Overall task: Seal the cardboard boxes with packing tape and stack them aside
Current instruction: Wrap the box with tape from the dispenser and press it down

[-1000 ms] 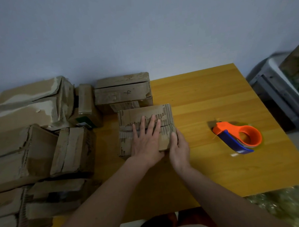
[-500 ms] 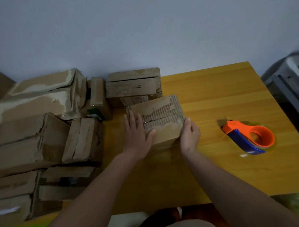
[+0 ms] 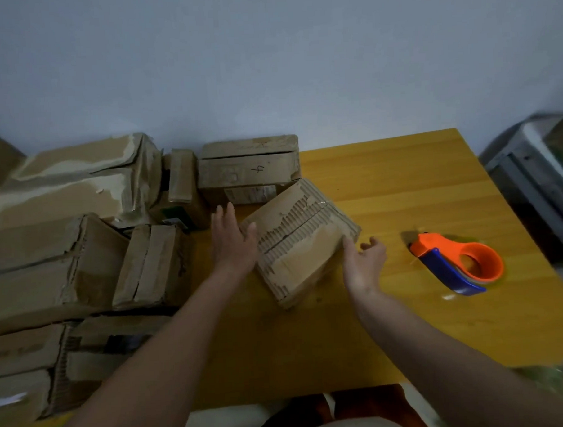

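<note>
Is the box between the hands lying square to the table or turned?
Turned: the box sits skewed, one corner pointing toward the tape dispenser.

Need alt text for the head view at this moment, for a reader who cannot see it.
A person's left hand and right hand, both open, flank a worn cardboard box turned askew on a yellow wooden table. An orange and blue tape dispenser lies to its right; more battered boxes crowd the left.

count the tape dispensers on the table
1. The orange and blue tape dispenser lies on the yellow table, right of the right hand. Another could be hidden behind the box pile.
</note>
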The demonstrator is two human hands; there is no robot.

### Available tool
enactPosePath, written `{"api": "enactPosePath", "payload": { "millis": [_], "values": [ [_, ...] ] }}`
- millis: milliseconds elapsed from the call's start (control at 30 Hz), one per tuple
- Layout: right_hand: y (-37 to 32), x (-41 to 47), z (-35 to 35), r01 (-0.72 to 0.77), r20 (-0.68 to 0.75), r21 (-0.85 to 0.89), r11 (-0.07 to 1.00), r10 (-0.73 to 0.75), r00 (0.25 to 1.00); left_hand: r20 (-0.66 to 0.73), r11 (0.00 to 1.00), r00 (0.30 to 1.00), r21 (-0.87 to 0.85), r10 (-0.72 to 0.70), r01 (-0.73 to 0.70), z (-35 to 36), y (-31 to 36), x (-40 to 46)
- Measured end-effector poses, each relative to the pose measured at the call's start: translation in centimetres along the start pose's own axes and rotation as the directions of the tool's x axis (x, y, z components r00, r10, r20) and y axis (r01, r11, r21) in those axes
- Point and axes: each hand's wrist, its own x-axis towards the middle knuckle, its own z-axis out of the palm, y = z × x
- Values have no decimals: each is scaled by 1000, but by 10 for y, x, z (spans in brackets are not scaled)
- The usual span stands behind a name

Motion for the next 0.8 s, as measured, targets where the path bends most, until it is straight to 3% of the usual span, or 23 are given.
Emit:
{"api": "enactPosePath", "payload": {
  "millis": [67, 133, 200, 300, 400, 467, 567, 633, 700, 733, 800],
  "values": [
    [9, -21, 1, -52, 167, 10, 999, 50, 985, 121, 1000, 992, 11, -19, 18, -1, -1, 8],
    [13, -32, 2, -99, 289, 32, 995, 86, 953, 139, 997, 990, 80, -8, -3, 1, -1, 2],
    [10, -27, -1, -34, 283, -45, 998, 45, 958, 111, 991, 994, 130, 7, -22, 1, -1, -15],
    [-7, -2, -16, 75, 284, -168, 983, -24, 959, 186, 996, 982, 68, 45, -58, 3, 2, -44],
    [-24, 19, -37, 160, 462, -154, 975, -72, 884, 290, 993, 950, -30, 115, -111, 14, 8, -75],
    [-28, 28, -49, 241, 544, -216, 946, -88, 835, 353, 989, 926, 3, 135, -145, 21, 12, -88],
    [-13, 45, -62, 234, 366, -457, 858, -58, 929, 465, 981, 875, 65, 134, -185, 25, 17, -98],
    [-6, 48, -67, 136, 275, -467, 874, -2, 961, 600, 977, 794, 98, 95, -191, 25, 23, -105],
    [-6, 51, -69, 127, 284, -397, 909, -10, 959, 671, 939, 740, 224, 46, -261, 22, 34, -114],
    [-8, 54, -70, 138, 297, -357, 924, -28, 955, 654, 894, 755, 306, 51, -326, 22, 39, -117],
    [-18, 54, -72, 169, 335, -293, 941, -64, 940, 524, 768, 826, 434, 209, -470, 23, 49, -115]
  ]
}}
